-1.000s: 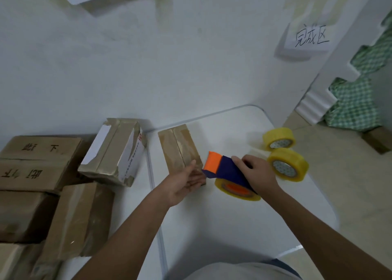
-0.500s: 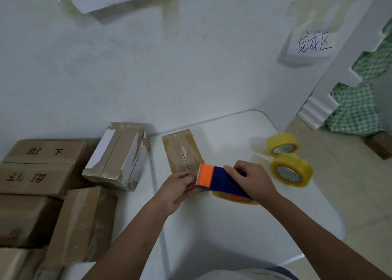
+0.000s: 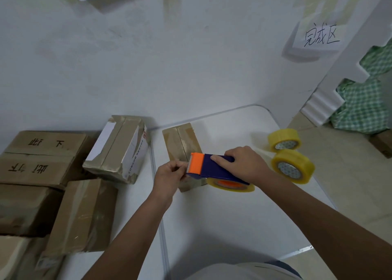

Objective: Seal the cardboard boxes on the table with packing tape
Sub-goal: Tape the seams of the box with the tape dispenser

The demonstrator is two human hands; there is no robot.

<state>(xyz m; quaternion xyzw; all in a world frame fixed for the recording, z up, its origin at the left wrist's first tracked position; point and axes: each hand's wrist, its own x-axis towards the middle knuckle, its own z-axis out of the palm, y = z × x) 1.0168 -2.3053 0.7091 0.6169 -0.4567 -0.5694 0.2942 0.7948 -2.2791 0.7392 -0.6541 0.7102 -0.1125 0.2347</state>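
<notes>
1. The right hand (image 3: 244, 165) was clenched around the dark blue body of the tape dispenser (image 3: 214, 169), index finger laid along its top.
2. The dispenser's orange toothed end pointed toward the left hand (image 3: 167, 178), and its yellowish tape roll (image 3: 231, 186) hung under the right grip.
3. The left hand's fingers (image 3: 177, 166) were pinched together right at the toothed edge; whether tape sat in that grip could not be told.
4. Just beyond and below both grips lay the small cardboard box (image 3: 179, 141) on the white table (image 3: 233, 226), its top seam running away from the person.
5. Two spare tape rolls (image 3: 292, 166) sat just right of the right hand.
6. Left of the left hand, more boxes (image 3: 118, 148) were piled, one white-sided, others brown.
</notes>
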